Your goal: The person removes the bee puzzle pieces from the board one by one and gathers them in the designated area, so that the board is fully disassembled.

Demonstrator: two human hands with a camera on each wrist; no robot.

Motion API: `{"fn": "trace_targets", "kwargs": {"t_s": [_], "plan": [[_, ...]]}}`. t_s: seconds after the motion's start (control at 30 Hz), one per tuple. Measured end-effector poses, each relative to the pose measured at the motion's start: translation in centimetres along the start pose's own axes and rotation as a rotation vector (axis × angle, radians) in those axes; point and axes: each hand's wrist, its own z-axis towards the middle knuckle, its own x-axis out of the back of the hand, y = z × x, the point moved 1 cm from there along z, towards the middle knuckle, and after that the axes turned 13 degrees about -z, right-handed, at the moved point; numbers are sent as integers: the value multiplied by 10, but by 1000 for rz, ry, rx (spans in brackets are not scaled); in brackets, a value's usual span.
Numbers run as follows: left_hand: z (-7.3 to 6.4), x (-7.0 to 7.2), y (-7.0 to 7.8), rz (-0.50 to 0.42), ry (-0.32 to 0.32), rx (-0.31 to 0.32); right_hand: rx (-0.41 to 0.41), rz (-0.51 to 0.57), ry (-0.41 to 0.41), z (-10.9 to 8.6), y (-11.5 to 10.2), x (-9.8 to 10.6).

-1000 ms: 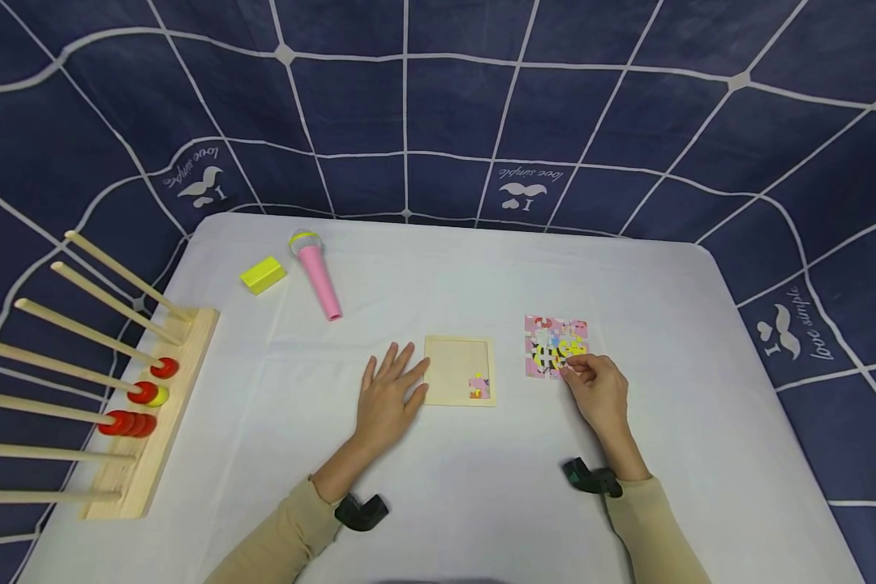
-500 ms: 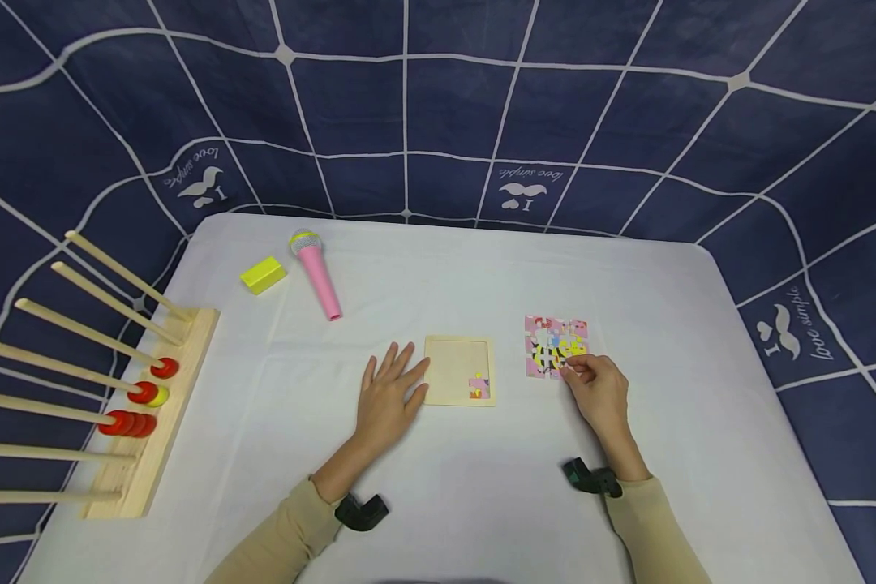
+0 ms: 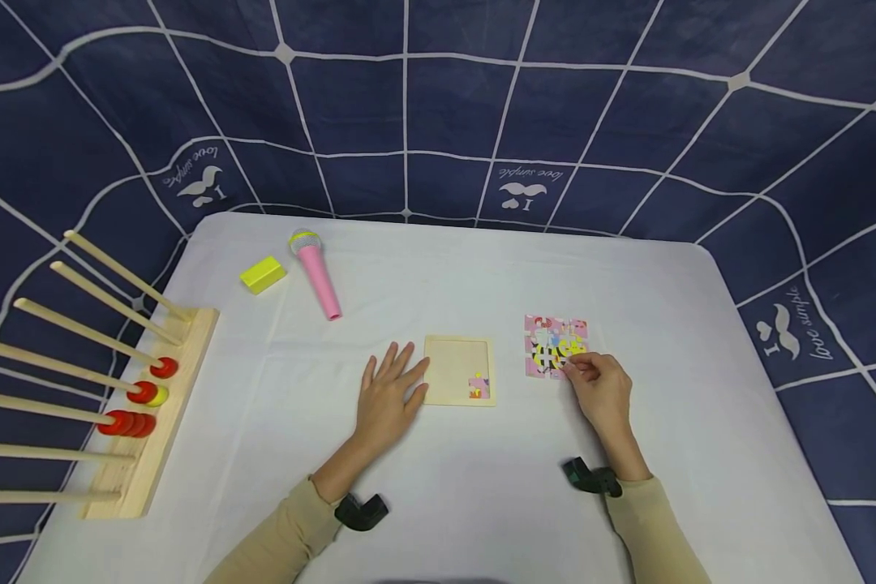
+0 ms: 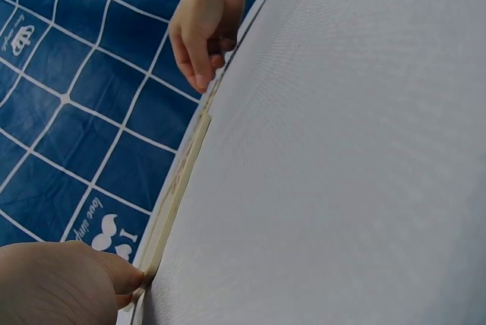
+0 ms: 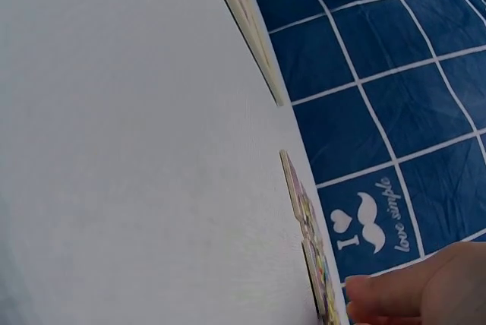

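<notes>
In the head view my left hand [image 3: 387, 405] lies flat with fingers spread, thumb and index finger at the left edge of a shallow wooden puzzle tray [image 3: 456, 338]. One pink-and-yellow jigsaw piece [image 3: 479, 388] sits in the tray's lower right corner. To the right, joined jigsaw pieces [image 3: 543, 345] with a bee picture lie on the table. My right hand [image 3: 602, 393] has thumb and index finger pinched together at their lower right corner, on a puzzle piece mostly hidden by the fingertips. The right wrist view shows these fingers [image 5: 387, 295] just beside the joined pieces [image 5: 307, 226].
A pink toy microphone [image 3: 319, 280] and a yellow block [image 3: 263, 276] lie at the back left of the white-covered table [image 3: 445, 503]. Along the left edge stands a wooden counting rack [image 3: 168, 422] with upright pegs and several red rings. Dark blue checked cloth [image 3: 453, 105] surrounds the table.
My right hand has shifted very slightly to the right at the corner of the joined pieces. The left hand and the tray have stayed where they were.
</notes>
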Motion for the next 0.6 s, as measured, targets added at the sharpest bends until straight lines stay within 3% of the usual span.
{"fn": "trace_targets", "kwargs": {"t_s": [0.13,0.23,0.37,0.6], "plan": [[0,0,0,7,-1,1,-6,35,38,3,-4,4],[0,1,0,6,-12,16,15,94,19,4,-13,4],[-1,1,-1,1,-21,26,72,182,-75,1,-33,-2],[0,1,0,1,-11,17,188,232,-258,-11,-69,-16]]}}
